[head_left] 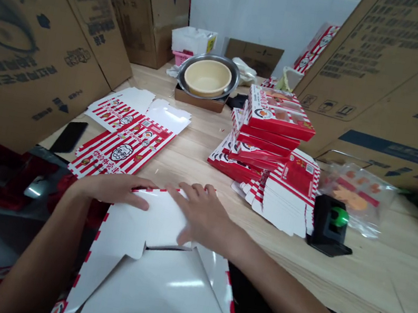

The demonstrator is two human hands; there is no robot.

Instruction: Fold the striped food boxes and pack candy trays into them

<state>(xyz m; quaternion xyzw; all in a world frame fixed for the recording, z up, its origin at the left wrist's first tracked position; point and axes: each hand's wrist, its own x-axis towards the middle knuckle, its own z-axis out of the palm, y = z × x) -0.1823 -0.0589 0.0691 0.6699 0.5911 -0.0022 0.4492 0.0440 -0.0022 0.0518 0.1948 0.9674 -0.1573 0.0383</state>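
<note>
In front of me lies a white cardboard box (166, 288) with red-and-white striped edges, its flaps folded inward over one another. My left hand (123, 190) holds the box's far left corner, thumb on top and fingers at the edge. Spread over the far flap, my right hand (202, 217) rests with its fingertips reaching to the far edge and its thumb on the white surface. Beyond my left hand lie flat striped cartons (126, 148) with a printed face. To the right stand a stack of folded striped boxes (276, 114) and a pile of flat cartons (291, 191).
A black phone (69, 137) lies at the left table edge. A black tape dispenser (329, 225) with green inside stands right, beside a clear plastic bag (358, 195). A cream bowl (207, 77) sits in a metal basin (235, 78). Large cardboard cartons (399, 97) (51, 44) flank the table.
</note>
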